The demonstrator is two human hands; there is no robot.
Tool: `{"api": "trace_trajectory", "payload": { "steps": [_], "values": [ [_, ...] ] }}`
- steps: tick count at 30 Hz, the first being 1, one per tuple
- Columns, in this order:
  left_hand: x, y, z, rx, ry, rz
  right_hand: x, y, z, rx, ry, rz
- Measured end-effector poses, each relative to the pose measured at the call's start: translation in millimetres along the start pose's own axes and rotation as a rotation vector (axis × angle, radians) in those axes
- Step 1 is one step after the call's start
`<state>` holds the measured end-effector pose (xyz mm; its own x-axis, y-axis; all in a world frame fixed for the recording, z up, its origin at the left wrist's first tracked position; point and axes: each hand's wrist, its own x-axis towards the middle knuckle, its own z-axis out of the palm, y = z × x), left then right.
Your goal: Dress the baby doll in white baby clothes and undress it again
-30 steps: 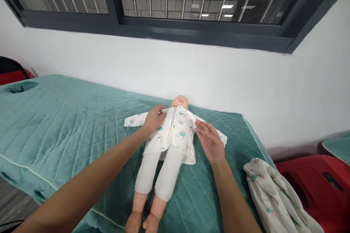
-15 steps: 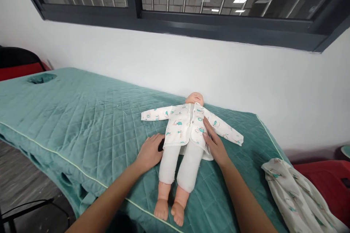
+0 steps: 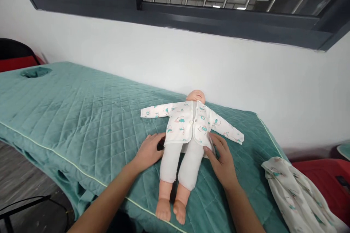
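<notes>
A baby doll [image 3: 196, 95] lies on its back on a green quilted bed cover [image 3: 109, 116], arms spread and bare feet towards me. It wears a white printed jacket [image 3: 182, 122] and white trousers [image 3: 188, 164]. My left hand [image 3: 149, 153] is at the jacket's lower left side, its fingers bent against the hem; a small dark patch shows by the fingertips. On the other side, my right hand [image 3: 222, 160] has its thumb and fingers closed around the jacket's lower right edge. The fingertips of my left hand are partly hidden.
A crumpled white printed cloth [image 3: 295, 193] lies at the right, beside a red chair [image 3: 322, 178]. The bed meets a white wall [image 3: 123, 51] under a dark-framed window [image 3: 177, 18]. The cover has a hole [image 3: 36, 72] at far left. A black metal frame [image 3: 27, 202] stands lower left.
My right hand has slid down from the jacket's front to its lower right edge, and its fingers have bent. My left hand stays by the left hem. The view has shifted slightly.
</notes>
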<state>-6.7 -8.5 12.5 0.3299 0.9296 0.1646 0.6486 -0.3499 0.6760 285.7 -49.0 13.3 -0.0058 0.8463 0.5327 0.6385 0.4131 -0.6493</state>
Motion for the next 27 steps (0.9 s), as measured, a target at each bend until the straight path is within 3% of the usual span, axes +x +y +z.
{"api": "trace_trajectory", "payload": {
  "steps": [4,9,16,22,27],
  "values": [
    [1,6,1.6,0.062,-0.008,0.020,2,-2,3,-0.143,0.017,-0.088],
    [0,17,5.6,0.222,-0.040,0.088,10,-11,7,-0.074,0.159,-0.099],
    [-3,18,10.2,0.321,-0.020,0.103,-1,-22,4,-0.012,0.055,-0.229],
    [-4,19,10.0,0.374,0.023,0.072,-6,-19,0,-0.002,0.032,-0.104],
    [-4,16,10.7,0.388,0.033,0.072,-19,-10,3,-0.118,0.116,0.212]
  ]
}}
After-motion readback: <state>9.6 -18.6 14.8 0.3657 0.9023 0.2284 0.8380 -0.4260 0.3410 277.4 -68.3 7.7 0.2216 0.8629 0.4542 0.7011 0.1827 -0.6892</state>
